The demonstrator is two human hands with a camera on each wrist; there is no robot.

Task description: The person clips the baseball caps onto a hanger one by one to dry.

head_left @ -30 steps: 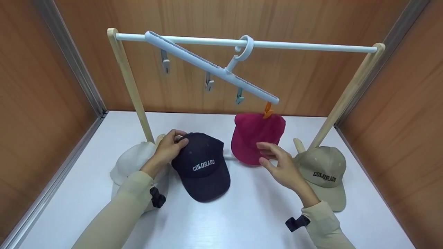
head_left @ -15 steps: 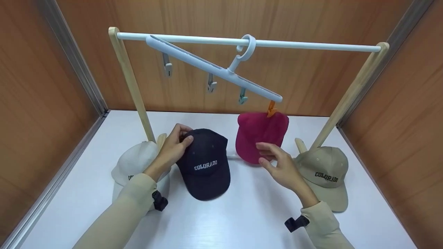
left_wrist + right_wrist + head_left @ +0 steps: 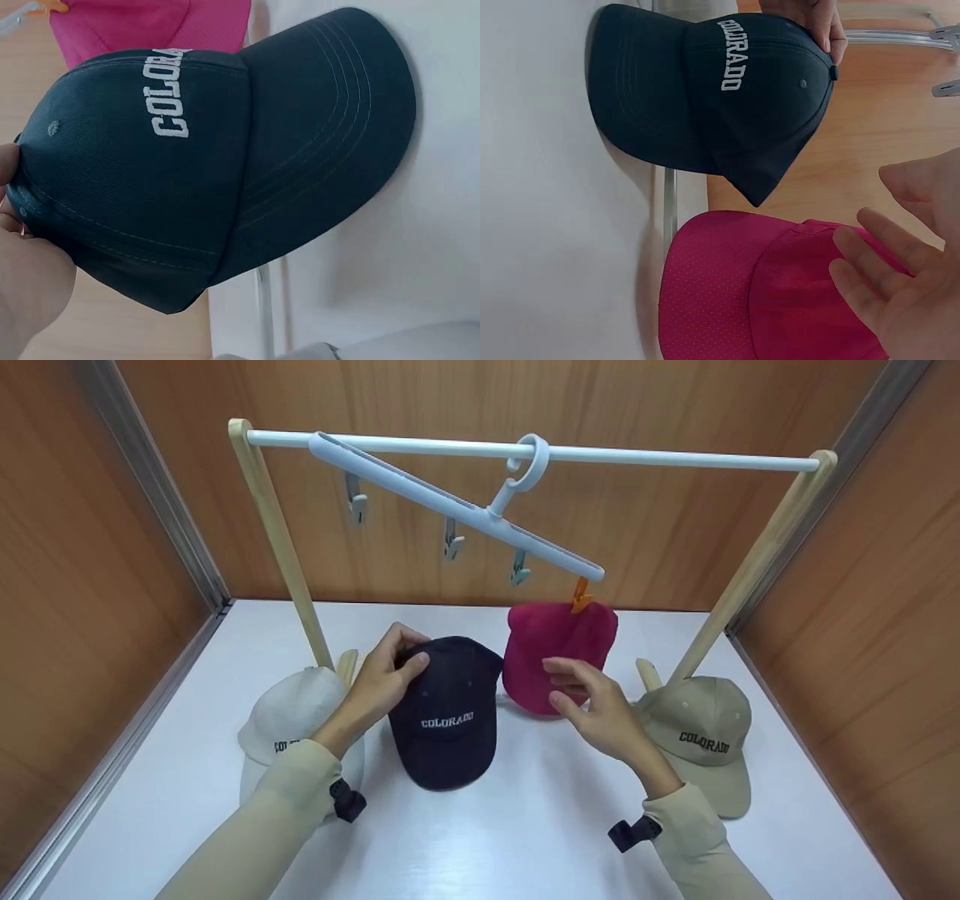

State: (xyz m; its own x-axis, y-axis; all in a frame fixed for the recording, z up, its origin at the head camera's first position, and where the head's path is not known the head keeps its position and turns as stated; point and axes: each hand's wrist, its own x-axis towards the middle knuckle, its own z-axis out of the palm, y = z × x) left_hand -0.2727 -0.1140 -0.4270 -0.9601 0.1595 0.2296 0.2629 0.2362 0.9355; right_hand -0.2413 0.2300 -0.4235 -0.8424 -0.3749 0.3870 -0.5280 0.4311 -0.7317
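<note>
My left hand (image 3: 381, 679) pinches a navy COLORADO cap (image 3: 446, 742) by the top of its crown, thumb in front; the brim points down toward the table. In the left wrist view the navy cap (image 3: 142, 172) fills the middle. A crimson cap (image 3: 555, 637) hangs by an orange clip (image 3: 581, 596) from the low right end of a pale blue hanger (image 3: 457, 506). In front of the crimson cap my right hand (image 3: 596, 709) is held with fingers loosely spread and nothing in it; the right wrist view shows it beside the crimson cap (image 3: 735, 292).
The tilted hanger is hooked on a white rail (image 3: 675, 457) between wooden posts. Several more clips, such as a grey clip (image 3: 452, 544) and a teal clip (image 3: 519, 570), hang under it. A white cap (image 3: 289, 712) lies left, a khaki cap (image 3: 709, 720) right.
The left hand has raised the navy cap slightly and brought it a little to the right, its brim turning more straight down. The right hand has shifted slightly left and up.
</note>
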